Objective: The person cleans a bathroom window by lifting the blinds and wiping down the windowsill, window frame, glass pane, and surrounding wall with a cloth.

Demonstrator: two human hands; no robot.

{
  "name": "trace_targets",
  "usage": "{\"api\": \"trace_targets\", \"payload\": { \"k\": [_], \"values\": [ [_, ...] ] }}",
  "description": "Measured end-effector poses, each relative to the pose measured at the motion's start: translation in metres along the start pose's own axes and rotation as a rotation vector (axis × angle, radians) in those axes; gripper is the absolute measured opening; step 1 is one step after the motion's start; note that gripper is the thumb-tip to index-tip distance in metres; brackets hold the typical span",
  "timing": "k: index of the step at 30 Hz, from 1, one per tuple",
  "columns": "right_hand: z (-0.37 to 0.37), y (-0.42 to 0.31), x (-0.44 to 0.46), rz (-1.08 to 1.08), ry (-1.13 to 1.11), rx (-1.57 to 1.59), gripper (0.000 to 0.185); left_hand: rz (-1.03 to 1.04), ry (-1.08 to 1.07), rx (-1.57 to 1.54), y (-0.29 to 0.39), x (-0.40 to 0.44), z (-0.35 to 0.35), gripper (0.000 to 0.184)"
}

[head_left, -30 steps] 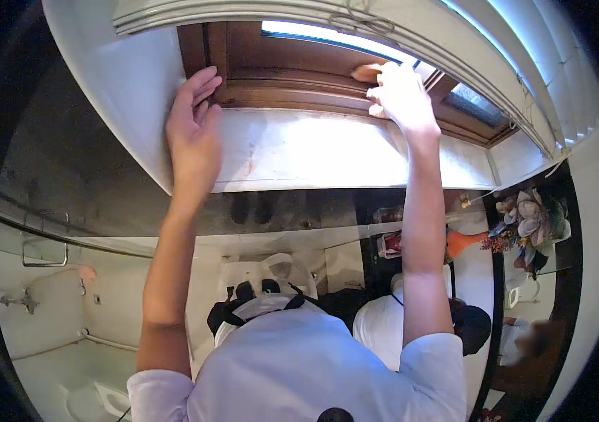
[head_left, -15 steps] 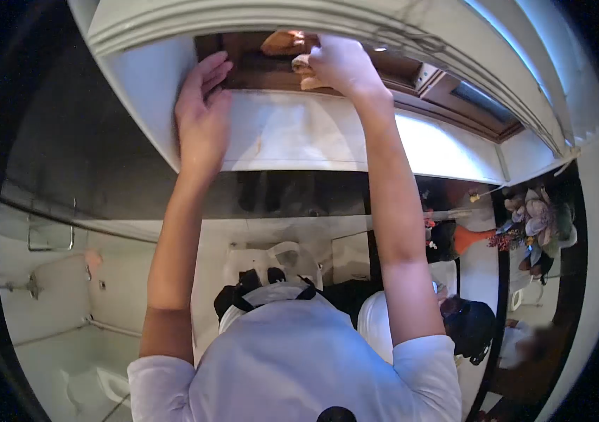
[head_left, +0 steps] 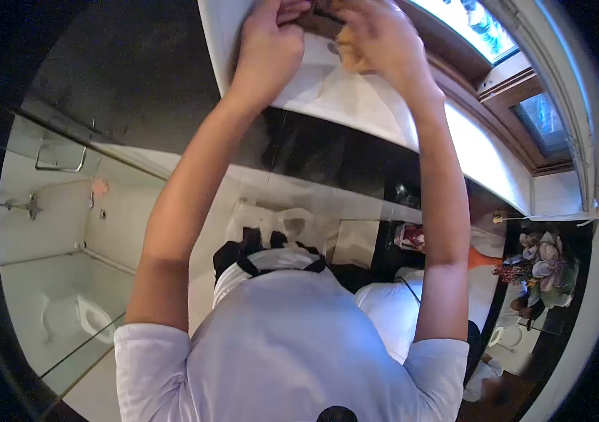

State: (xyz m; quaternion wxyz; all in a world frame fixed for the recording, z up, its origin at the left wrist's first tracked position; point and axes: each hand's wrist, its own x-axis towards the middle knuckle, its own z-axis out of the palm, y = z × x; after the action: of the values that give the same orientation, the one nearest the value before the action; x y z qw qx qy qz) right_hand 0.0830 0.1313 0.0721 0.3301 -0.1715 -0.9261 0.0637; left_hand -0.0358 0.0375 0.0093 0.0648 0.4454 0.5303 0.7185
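At the sill [head_left: 377, 102], the right hand's [head_left: 387, 46] fingers are bent around a cloth [head_left: 351, 54], which could slip onto it if that grip slackened; the left hand [head_left: 271, 53], at the sill's left end, has curled fingers, their hold impossible to tell. The cloth looks orange-tan and crumpled, near the brown window frame [head_left: 447, 48] behind the sill.

This is a bathroom, shown by the toilet [head_left: 91, 311], wall tap [head_left: 31, 206] and metal rail [head_left: 61, 169].
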Motion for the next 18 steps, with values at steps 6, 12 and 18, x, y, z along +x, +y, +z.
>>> {"api": "trace_targets", "payload": {
  "k": [6,12,18],
  "values": [
    [-0.008,0.003,-0.027,-0.099,0.008,-0.249,0.029,-0.025,-0.058,0.019,0.007,0.0,-0.002,0.048],
    [-0.014,0.03,-0.026,-0.075,0.143,0.145,0.028,-0.093,-0.157,-0.064,0.022,-0.005,-0.003,0.05],
    [-0.013,0.014,-0.031,0.083,0.059,0.217,0.025,-0.117,-0.15,0.003,0.024,-0.004,0.0,0.051]
  ]
}}
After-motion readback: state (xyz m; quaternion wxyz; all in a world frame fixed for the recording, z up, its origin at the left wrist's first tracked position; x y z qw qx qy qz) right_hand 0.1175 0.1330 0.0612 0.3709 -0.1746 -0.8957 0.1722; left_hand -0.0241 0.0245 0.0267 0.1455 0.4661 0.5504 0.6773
